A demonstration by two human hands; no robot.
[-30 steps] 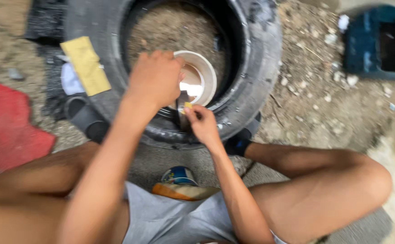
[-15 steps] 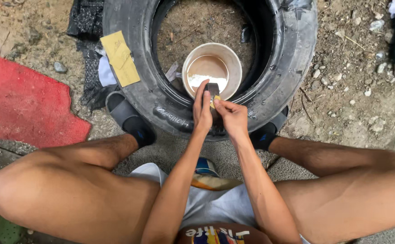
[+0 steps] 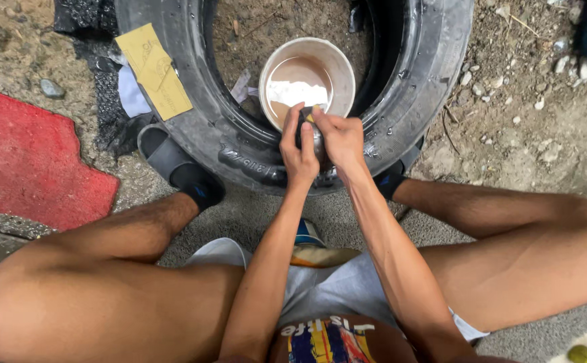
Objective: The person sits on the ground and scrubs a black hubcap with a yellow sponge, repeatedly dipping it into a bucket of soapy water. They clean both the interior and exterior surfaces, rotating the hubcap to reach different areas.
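Head view: we look down between our knees at a black tyre (image 3: 239,144) lying flat on the gritty ground (image 3: 508,128).
Left hand: our left hand (image 3: 298,153) is curled round a small dark rounded object (image 3: 315,138) at the tyre's near rim; this grip is closed on it.
Right hand: our right hand (image 3: 339,138) presses on the same object from the other side, fingers bent over its top with a bit of yellowish material (image 3: 309,119) at the fingertips; this grip is closed too.
Object: mostly hidden by both hands, so we cannot tell what it is beyond small, dark and partly shiny; it sits above the tyre's near sidewall, touching or just beside the bowl's near rim.
Doing it well: we judge that the left hand should brace the piece against the tyre while the right does the fine work, with both kept close to the bowl.
Bowl: a round cream-coloured bowl (image 3: 339,74) stands inside the tyre's opening at its near edge and holds cloudy brownish water (image 3: 300,81) well below the rim, with a bright reflection on the surface.
Tyre well: besides the bowl it holds bare dirt and a few scraps.
Nearby: a yellow sheet of sandpaper (image 3: 153,70) lies on the tyre's far-left shoulder; a red mat (image 3: 31,161) lies on the ground to the left.
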